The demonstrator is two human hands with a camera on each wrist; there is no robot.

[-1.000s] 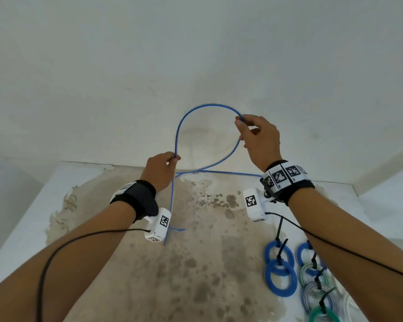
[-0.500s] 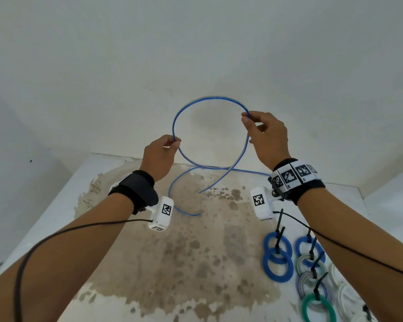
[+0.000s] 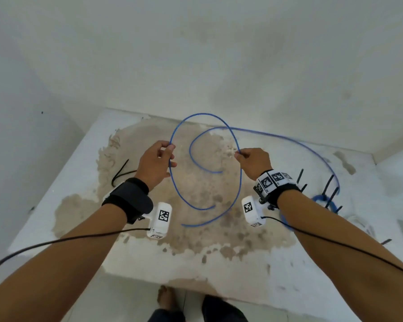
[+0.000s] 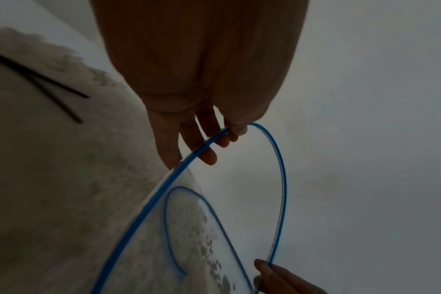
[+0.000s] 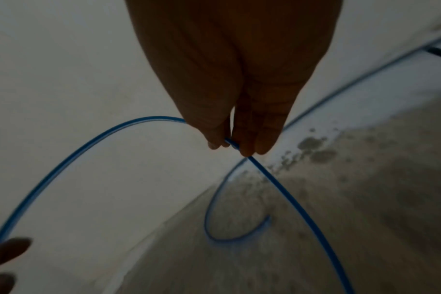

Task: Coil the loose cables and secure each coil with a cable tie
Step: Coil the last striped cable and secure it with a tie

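Blue cable (image 3: 239,182), one, pinched by left hand (image 3: 154,162) and right hand (image 3: 254,161), two loops.

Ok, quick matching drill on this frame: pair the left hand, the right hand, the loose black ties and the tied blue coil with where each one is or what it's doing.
Things:
1. left hand
2. right hand
3. loose black ties
4. tied blue coil

States:
A. lying on the table, beside the left wrist
B. pinches the right side of the blue cable loop
C. on the table behind the right forearm
D. pinches the left side of the loop

Pairs: 1-D, 2-B, 3-A, 4-C
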